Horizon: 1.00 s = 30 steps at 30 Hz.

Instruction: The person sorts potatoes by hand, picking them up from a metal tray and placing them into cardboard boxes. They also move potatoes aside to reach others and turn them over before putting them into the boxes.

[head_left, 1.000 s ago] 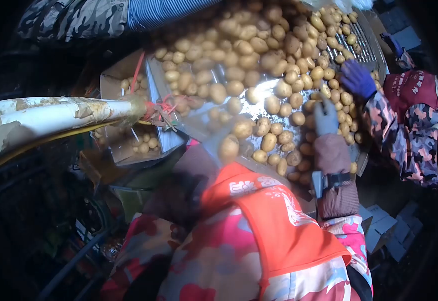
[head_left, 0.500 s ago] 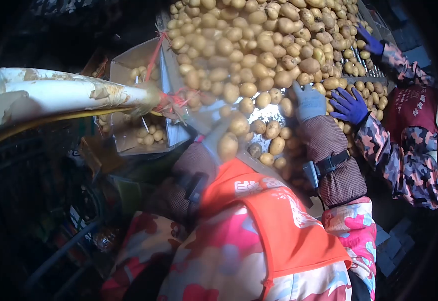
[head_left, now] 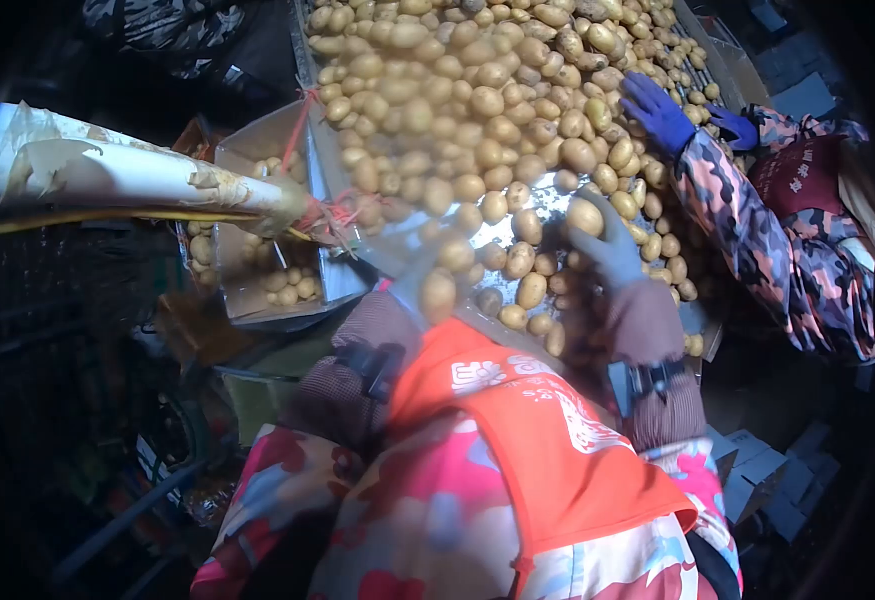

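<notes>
A large heap of potatoes (head_left: 487,100) covers the sorting table, with loose ones spread over the shiny metal surface (head_left: 497,230) near the body. Around one potato (head_left: 585,217) curl the grey-gloved fingers of my right hand (head_left: 612,245). My left hand (head_left: 415,285), also in a grey glove, is at the table's left side beside two potatoes (head_left: 438,291). Blur over that area hides its fingers, and whether it holds any of them is unclear.
A co-worker's purple-gloved hands (head_left: 657,112) reach in at the right. A white pipe (head_left: 147,180) with yellow cable juts in from the left, above cardboard boxes (head_left: 247,285) holding potatoes. More boxes (head_left: 752,470) stand at the lower right.
My right hand has moved down and slightly left in the view and closed on a potato. The co-worker's nearer hand has shifted up and left, onto the heap. My left hand stays in much the same place.
</notes>
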Tool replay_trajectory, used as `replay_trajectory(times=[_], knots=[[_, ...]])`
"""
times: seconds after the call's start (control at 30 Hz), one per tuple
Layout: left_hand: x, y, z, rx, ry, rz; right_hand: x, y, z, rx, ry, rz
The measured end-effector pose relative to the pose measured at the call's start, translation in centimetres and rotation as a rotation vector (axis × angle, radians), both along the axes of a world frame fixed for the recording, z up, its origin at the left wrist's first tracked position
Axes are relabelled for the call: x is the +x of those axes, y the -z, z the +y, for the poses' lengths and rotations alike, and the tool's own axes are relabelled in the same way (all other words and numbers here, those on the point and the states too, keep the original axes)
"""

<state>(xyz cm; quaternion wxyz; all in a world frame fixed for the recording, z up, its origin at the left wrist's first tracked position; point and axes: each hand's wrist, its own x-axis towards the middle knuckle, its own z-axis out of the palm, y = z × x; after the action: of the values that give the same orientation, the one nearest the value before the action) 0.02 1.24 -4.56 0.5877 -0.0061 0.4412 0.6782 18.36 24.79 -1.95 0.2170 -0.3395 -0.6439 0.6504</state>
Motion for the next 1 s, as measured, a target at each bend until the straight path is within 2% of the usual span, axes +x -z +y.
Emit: replay_trajectory(times=[0.03,0.07,0.13,0.17,0.2,0.23,0.3,0.37,0.4,0.47,0.5,0.53,0.57,0.6,0.7,0.8,0.87,0.93,1.0], knots=[[-0.1,-0.3,0.6,-0.043,-0.005,-0.175,1.3,-2.7,-1.1,-0.317,0.045,0.132],[0.1,-0.1,0.4,-0.034,-0.012,-0.218,2.3,-4.2,-1.9,-0.638,0.093,0.267],[0.1,0.0,0.5,-0.011,-0.023,-0.294,4.1,-3.1,-1.9,-0.724,0.208,0.304],[0.3,-0.3,0.7,0.008,-0.026,-0.246,4.6,-2.6,-1.7,-0.77,0.263,0.323],[0.4,-0.7,0.9,0.028,-0.03,-0.197,4.0,-3.8,-1.3,-0.896,0.32,0.16],[0.5,-1.0,0.9,0.047,-0.034,-0.147,3.4,-3.2,-0.4,-0.715,0.232,0.07],[0.6,-0.6,-0.1,0.132,-0.033,-0.269,1.5,-1.5,2.6,-0.346,0.06,-0.108],[0.6,-0.1,-1.5,0.19,-0.04,-0.377,-2.3,-2.1,6.3,0.006,0.014,-0.168],[0.5,-0.1,-2.2,0.206,-0.046,-0.404,-4.2,-5.2,8.0,0.158,-0.02,-0.448],[0.3,-0.2,-4.0,0.2,-0.074,-0.396,-7.9,0.1,16.6,0.607,-0.076,-0.599],[0.2,-0.2,-4.9,0.186,-0.096,-0.384,-9.7,1.1,19.0,0.762,-0.104,-0.803],[0.3,-0.3,-5.8,0.175,-0.118,-0.37,-11.2,0.3,19.1,0.837,-0.177,-1.038],[0.5,-0.5,-6.5,0.164,-0.139,-0.355,-11.8,-0.4,17.8,0.856,-0.125,-1.012],[0.5,-0.4,-7.1,0.16,-0.158,-0.341,-12.1,0.3,17.3,0.992,-0.143,-1.119],[0.8,-0.5,-8.5,0.166,-0.183,-0.265,-12.9,-3.1,12.0,0.95,-0.228,-1.267],[1.3,-0.1,-9.4,0.179,-0.157,-0.081,-9.8,-2.2,10.5,1.022,-0.338,-1.279],[1.7,0.4,-10.3,0.201,-0.106,0.161,-6.9,-1.6,9.2,1.095,-0.409,-1.245],[1.9,0.1,-11.4,0.21,-0.105,0.289,-4.8,-0.9,7.9,1.131,-0.461,-1.221],[2.0,-0.2,-12.2,0.073,-0.315,-0.112,-4.2,0.1,7.4,1.061,-0.429,-1.136]])
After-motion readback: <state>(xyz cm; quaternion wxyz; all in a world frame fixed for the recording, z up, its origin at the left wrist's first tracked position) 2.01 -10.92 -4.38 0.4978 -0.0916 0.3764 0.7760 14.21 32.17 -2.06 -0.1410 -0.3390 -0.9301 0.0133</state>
